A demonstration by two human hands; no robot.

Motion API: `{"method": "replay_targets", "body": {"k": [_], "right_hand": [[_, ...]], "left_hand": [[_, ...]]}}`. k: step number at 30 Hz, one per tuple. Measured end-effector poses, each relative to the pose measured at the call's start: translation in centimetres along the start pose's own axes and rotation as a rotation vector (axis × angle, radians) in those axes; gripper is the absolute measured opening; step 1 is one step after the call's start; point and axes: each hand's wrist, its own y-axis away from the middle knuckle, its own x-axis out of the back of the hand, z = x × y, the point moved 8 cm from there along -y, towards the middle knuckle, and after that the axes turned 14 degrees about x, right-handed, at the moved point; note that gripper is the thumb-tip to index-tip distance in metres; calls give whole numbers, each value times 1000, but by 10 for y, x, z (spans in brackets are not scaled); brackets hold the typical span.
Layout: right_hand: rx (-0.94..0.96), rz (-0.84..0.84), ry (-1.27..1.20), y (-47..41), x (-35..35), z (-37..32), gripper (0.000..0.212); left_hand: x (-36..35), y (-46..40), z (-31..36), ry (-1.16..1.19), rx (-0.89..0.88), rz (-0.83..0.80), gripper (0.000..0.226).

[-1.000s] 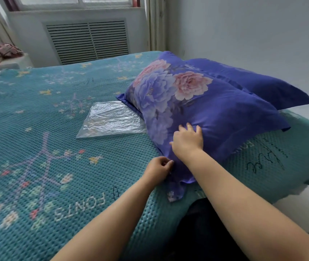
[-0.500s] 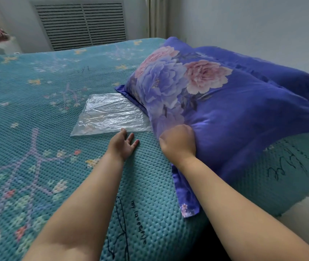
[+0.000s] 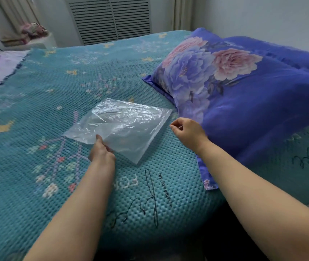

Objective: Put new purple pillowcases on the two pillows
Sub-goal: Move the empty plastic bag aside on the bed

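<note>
We cannot see all of the second pillow (image 3: 289, 55); it lies behind the first, its right end cut off by the picture's edge, and only a band of plain purple cover shows. The front pillow (image 3: 244, 102) in its purple flowered pillowcase also runs off the right edge; its near flap hangs down over the side of the bed (image 3: 37, 113), which is covered in a teal waffle spread. The heap of cloth (image 3: 34, 32) on the stand at the far left is too blurred for us to name; the lettering stitched on the spread near us is only partly readable.

Our left hand (image 3: 102, 153) grasps the near edge of the clear plastic bag (image 3: 123, 127); the thumb lies on top of the film and the fingers are tucked beneath it, out of sight; the bag lies flat on the spread, just beside the front pillow, and whether anything is inside we cannot tell. Our right hand (image 3: 186, 131) hovers with fingers curled in and thumb meeting the fingertips, close to the bag's right corner and just in front of the pillow; whether it pinches something small or nothing at all we cannot make out.
</note>
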Motion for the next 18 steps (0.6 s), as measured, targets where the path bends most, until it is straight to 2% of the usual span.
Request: {"method": "replay_targets", "body": {"k": [3,5,7,10,13,15,16,18], "right_hand": [[42,-98,-39,6,-20,-25,19],[53,-122,-43,7,-27,-37,19],[39,-111,-55,7,-28,-41,19],[10,-83,-52,6,-29,-40,19],[-58,-99,3,4,-34,-26,21],[-149,-197,60,4,-47,-9,34],[-194,-276,76,6,-56,-1,40],[-256,-382,10,12,-70,5,36]], "left_hand": [[23,-3,3,-114,33,37,26],[26,0,4,-273,32,54,7],[25,5,2,-498,63,41,16],[37,24,4,-922,206,-142,28],[59,45,20,-1272,238,-366,22],[75,51,29,-1303,250,-411,14],[83,49,32,-1259,267,-410,23],[95,44,33,-1142,303,-414,29]]}}
